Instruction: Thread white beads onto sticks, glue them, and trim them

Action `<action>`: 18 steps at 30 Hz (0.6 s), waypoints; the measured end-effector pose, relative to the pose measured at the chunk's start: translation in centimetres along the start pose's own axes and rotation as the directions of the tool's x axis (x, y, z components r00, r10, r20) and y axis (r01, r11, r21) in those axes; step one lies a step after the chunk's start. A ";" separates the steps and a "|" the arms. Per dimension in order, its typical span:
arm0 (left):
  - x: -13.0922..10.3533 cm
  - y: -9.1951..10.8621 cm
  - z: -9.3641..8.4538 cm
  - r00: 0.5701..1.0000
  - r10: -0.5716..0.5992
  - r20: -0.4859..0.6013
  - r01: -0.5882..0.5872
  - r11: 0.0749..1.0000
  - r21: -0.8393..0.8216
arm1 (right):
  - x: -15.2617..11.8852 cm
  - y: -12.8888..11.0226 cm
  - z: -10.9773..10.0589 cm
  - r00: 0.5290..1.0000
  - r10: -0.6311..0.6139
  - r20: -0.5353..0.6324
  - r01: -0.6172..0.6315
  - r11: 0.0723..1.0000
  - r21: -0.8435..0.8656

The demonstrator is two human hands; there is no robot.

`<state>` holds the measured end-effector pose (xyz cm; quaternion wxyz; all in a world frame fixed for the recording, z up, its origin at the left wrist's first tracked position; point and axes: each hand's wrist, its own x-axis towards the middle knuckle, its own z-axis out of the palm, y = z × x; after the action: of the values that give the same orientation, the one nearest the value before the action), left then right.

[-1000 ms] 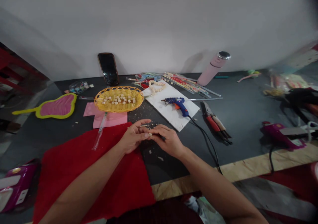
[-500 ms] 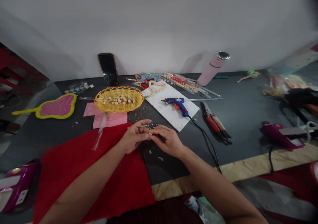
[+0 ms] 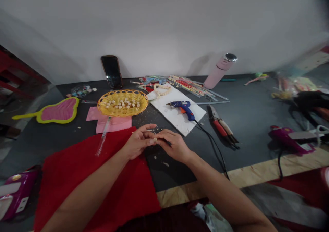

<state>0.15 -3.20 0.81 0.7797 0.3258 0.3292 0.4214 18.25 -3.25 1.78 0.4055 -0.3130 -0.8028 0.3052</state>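
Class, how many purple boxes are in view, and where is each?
2: the left purple box at lower left, beside the red cloth; the right purple box at far right, near the table's front edge. Others might be hidden.

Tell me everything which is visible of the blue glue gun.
The blue glue gun looks plastic, with an orange trigger and a dark nozzle pointing picture-left. It lies on its side on the white board, a translucent stick extending from its rear. A black cord runs from its handle toward the table's near edge.
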 end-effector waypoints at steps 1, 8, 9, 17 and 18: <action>0.0 0.0 0.0 1.000 -0.001 -0.003 0.001 1.000 0.001 | 0.0 0.0 0.0 1.000 0.002 0.006 -0.002 1.000 0.002; 0.0 0.0 0.1 1.000 0.005 -0.013 -0.005 1.000 -0.006 | 0.0 0.0 -0.1 1.000 0.001 0.023 -0.001 1.000 0.013; -0.1 0.0 0.1 1.000 0.007 -0.012 -0.007 1.000 -0.006 | 0.0 0.1 -0.1 1.000 0.003 0.018 -0.003 1.000 0.008; -0.1 0.2 0.3 1.000 0.011 -0.015 -0.011 1.000 0.018 | 0.0 0.0 0.0 1.000 0.003 0.012 -0.003 1.000 0.015; -0.1 0.2 0.3 1.000 0.012 -0.015 -0.011 1.000 0.018 | 0.0 0.0 0.0 1.000 0.002 0.012 -0.002 1.000 0.016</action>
<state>0.22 -3.26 1.18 0.7719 0.3315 0.3368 0.4253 18.26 -3.28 1.77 0.4029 -0.3089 -0.8024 0.3138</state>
